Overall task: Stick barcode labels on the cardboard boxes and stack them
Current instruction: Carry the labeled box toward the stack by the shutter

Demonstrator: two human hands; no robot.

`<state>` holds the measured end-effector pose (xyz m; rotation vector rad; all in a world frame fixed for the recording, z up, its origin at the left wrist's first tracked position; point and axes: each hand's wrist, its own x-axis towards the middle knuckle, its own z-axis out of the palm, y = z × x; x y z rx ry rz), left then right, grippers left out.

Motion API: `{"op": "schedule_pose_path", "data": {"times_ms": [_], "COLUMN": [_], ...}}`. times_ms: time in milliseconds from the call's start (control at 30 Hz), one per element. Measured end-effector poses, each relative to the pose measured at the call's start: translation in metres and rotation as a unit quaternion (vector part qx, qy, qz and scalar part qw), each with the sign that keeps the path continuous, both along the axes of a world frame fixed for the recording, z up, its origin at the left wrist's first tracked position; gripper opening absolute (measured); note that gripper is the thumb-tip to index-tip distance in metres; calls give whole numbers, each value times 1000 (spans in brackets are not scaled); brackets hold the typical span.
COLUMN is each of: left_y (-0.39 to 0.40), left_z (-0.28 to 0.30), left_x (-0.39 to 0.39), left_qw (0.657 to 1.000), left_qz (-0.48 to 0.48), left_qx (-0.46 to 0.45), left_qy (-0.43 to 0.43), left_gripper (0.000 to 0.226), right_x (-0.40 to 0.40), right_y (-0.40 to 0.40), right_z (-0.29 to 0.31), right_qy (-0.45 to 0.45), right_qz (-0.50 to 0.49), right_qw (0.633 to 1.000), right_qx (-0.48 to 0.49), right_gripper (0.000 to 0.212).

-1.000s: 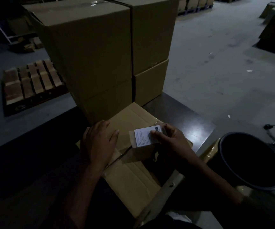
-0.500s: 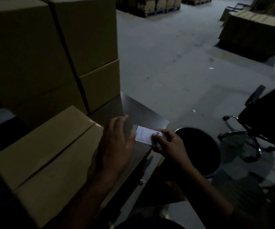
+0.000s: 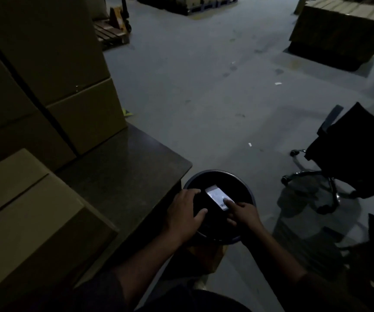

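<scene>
Dim warehouse scene seen from above a person's two bare forearms. Both hands reach out over the open mouth of a round black bin (image 3: 248, 188). The right hand (image 3: 243, 213) holds a small white barcode label (image 3: 217, 195) above the bin, with its index finger stretched flat on the label's near end and the other fingers curled underneath. The label is blurred, so its print cannot be read. The left hand (image 3: 185, 212) hovers just beside it, fingers spread and loosely bent with the thumb pointing toward the right hand; it seems to hold nothing, though the dark hides whether its fingertips touch the label's backing.

To the left of the left hand, the corner of a dark worktop (image 3: 123, 176) juts toward the bin. Further left on the worktop, nearest the person, lies a closed cardboard box (image 3: 24, 210) with a seam running along its top. Beyond it, past the hands, tall stacked cardboard boxes (image 3: 53, 64) stand on the worktop.

To the right of the right hand, on the grey concrete floor (image 3: 204, 86), stands a black office chair (image 3: 350, 154) on a wheeled chrome base. Far ahead, more cartons (image 3: 339, 30) sit on pallets, and a pallet jack (image 3: 118, 16) stands at upper left.
</scene>
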<state>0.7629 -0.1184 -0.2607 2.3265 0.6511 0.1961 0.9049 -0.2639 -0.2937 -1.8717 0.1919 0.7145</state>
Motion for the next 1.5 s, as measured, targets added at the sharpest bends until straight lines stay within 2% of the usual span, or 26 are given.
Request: {"op": "schedule_pose_path", "data": {"times_ms": [67,100,200,300,400,500,600,733,867,1000,1100,1200,1233,1300,1400,1500], "left_y": [-2,-2,4,11,16,29,49,81,114,145,166,177,179,184,181,178], "left_z": [-6,-8,-9,-1,19,44,69,94,102,93,76,59,54,48,47,49], "left_x": [-2,-3,-11,-21,-39,-70,-115,-179,-240,-287,-315,-331,-336,-344,-351,-359], "left_qw": [1000,1000,999,996,986,965,929,875,838,843,838,840,844,850,854,839], "left_qz": [2,6,35,85,151,225,309,417,500,515,530,526,517,504,489,507], "left_qx": [1,1,-3,-25,-7,20,54,114,147,116,93,115,127,135,148,168], "left_qy": [21,25,25,-20,-78,-137,-198,-217,-164,-103,-87,-69,-68,-75,-103,-103], "left_gripper": [57,57,55,47,42,39,39,30,26,39,48,54,54,53,51,55], "right_x": [6,-1,-26,-45,-66,-93,-127,-175,-225,-265,-289,-296,-296,-292,-276,-263], "right_y": [-11,-11,2,30,66,103,146,207,259,295,313,322,322,320,310,297], "right_z": [-32,-28,-1,28,67,105,126,135,132,121,110,104,106,115,121,116], "right_qy": [24,42,80,21,-53,-95,-106,-135,-258,-430,-502,-559,-564,-548,-559,-550], "right_qz": [31,38,100,194,290,370,449,521,575,617,652,660,661,661,593,518], "right_qw": [998,998,992,979,945,901,851,794,742,640,561,501,494,512,576,655], "right_qx": [-45,-42,2,61,139,207,251,283,229,160,90,39,37,42,63,-22], "right_gripper": [69,66,29,13,12,14,15,14,26,38,60,65,64,58,41,60]}}
